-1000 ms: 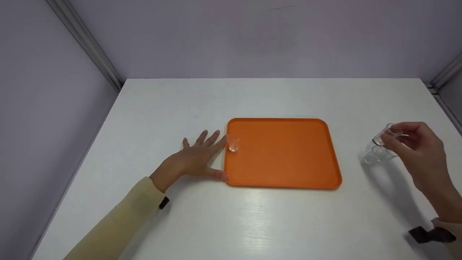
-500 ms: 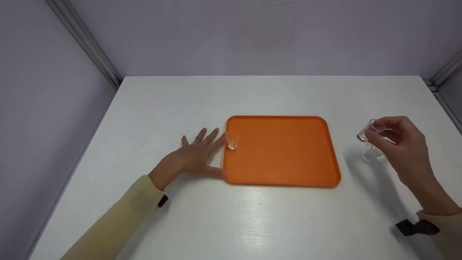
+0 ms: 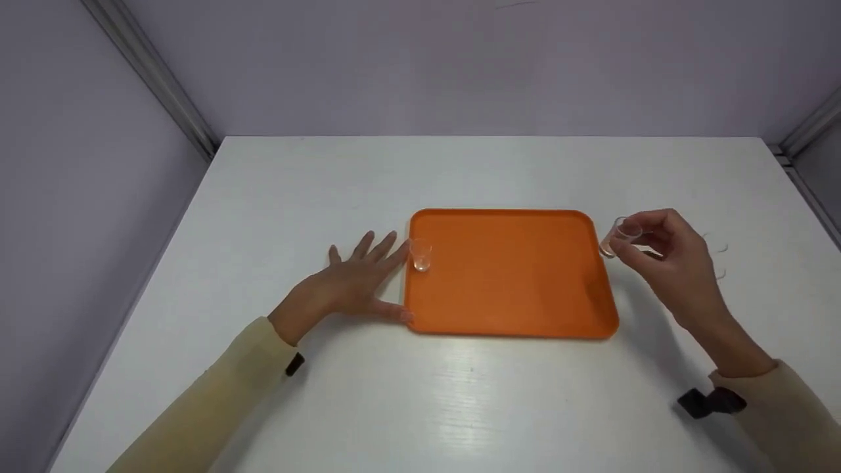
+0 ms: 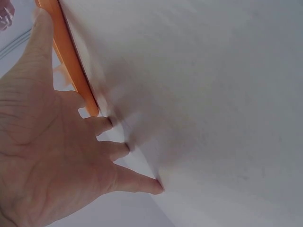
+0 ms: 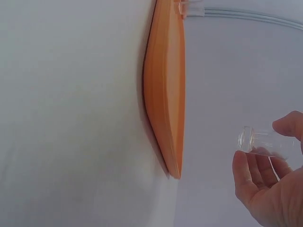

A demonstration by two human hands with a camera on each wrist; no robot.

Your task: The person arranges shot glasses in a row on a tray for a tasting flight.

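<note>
An orange tray (image 3: 512, 309) lies flat on the white table (image 3: 460, 407). One small clear glass (image 3: 420, 254) stands upright on the tray near its left edge. My left hand (image 3: 358, 282) lies flat on the table with fingers spread, its thumb and fingertips touching the tray's left rim (image 4: 71, 61). My right hand (image 3: 663, 259) pinches a second small clear glass (image 3: 619, 235), tilted, in the air just past the tray's right edge (image 5: 165, 94). In the right wrist view that glass (image 5: 262, 142) sits between thumb and fingers.
Faint clear glasses (image 3: 719, 259) stand on the table right of my right hand, hard to make out. Lilac walls with metal corner rails (image 3: 151, 72) enclose the table at the back and sides.
My right hand lifted one glass from the group at the right and carried it leftward to the tray's right edge. The left hand stayed in place.
</note>
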